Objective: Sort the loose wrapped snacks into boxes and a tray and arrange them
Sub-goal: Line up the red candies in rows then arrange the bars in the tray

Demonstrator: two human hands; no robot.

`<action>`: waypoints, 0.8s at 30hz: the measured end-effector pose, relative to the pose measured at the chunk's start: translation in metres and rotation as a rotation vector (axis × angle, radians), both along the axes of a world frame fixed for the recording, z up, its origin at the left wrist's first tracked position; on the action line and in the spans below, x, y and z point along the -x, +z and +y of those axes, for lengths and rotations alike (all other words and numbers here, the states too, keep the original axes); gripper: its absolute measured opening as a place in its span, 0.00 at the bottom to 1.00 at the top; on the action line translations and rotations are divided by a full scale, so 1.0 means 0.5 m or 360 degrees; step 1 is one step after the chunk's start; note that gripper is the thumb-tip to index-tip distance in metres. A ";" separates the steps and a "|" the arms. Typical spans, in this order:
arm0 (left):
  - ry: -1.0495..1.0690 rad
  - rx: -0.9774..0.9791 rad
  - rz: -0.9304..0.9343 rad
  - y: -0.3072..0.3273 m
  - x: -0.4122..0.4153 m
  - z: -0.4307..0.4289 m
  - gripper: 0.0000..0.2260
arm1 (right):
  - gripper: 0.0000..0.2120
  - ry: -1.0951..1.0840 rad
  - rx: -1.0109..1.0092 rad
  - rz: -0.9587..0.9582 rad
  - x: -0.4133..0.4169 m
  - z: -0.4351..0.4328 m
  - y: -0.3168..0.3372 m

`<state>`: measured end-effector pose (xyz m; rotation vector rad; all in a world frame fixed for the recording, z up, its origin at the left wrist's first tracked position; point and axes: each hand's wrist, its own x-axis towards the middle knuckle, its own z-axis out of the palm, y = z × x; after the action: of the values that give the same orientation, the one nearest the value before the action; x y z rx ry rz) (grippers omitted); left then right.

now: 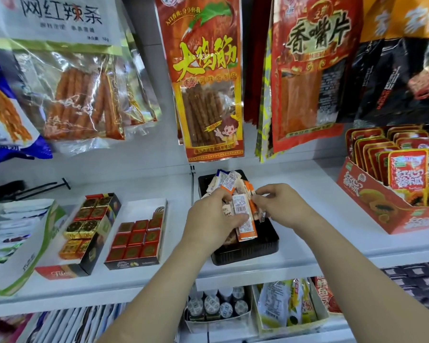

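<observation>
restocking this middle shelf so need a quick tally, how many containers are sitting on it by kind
box of gold squares: 1
box of red squares: 1
black tray: 1
orange display box: 1
white and green carton: 1
total: 5

Tray [245, 254]: black plastic, loose packs [224, 180] were piled at back.
Snacks: orange/white wrapped sticks [244, 220], bunch was held over tray, barcodes up.
Boxes: gold-square box [89, 226] & red-square box [134, 236], were set left of tray.
</observation>
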<state>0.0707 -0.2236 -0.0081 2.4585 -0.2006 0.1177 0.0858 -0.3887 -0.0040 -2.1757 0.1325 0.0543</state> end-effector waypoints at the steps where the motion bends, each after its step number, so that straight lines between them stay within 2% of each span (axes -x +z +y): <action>1: 0.0010 0.0047 0.0024 0.000 0.002 -0.004 0.19 | 0.12 0.0009 -0.0023 0.0013 0.000 0.000 0.000; 4: 0.0033 0.0345 0.0163 -0.004 0.005 -0.021 0.18 | 0.12 0.0017 -0.0086 0.0056 -0.001 -0.001 -0.005; 6: 0.0037 0.0538 0.0228 -0.004 0.006 -0.030 0.18 | 0.16 0.0001 -0.0110 0.0073 -0.003 -0.001 -0.007; 8: 0.0056 0.0682 0.0310 -0.004 0.003 -0.033 0.20 | 0.21 -0.0022 -0.0156 0.0096 -0.004 -0.001 -0.009; 11: 0.0102 0.0824 0.0407 -0.009 -0.007 -0.029 0.23 | 0.21 -0.0027 -0.0224 0.0128 -0.001 0.002 -0.010; 13: 0.0134 0.0789 0.0398 -0.012 -0.010 -0.030 0.23 | 0.20 -0.0040 -0.0217 0.0105 -0.003 0.005 -0.012; 16: 0.0055 0.0369 0.0232 -0.003 -0.006 -0.039 0.22 | 0.14 -0.0076 -0.0261 0.0084 -0.010 0.006 -0.012; 18: 0.0011 0.0256 0.0207 0.002 -0.003 -0.046 0.22 | 0.11 -0.0084 -0.0268 0.0088 -0.012 0.006 -0.009; 20: 0.0036 0.0342 0.0289 0.005 -0.002 -0.049 0.22 | 0.10 -0.0087 -0.0282 0.0098 -0.014 0.005 -0.004; 24: 0.0098 0.0813 0.0449 0.007 -0.008 -0.041 0.23 | 0.13 -0.0123 -0.0364 0.0128 -0.017 0.003 0.002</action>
<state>0.0748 -0.2442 -0.0048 1.9439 0.0286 -0.1373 0.0944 -0.3874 -0.0031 -1.9387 0.2446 0.1079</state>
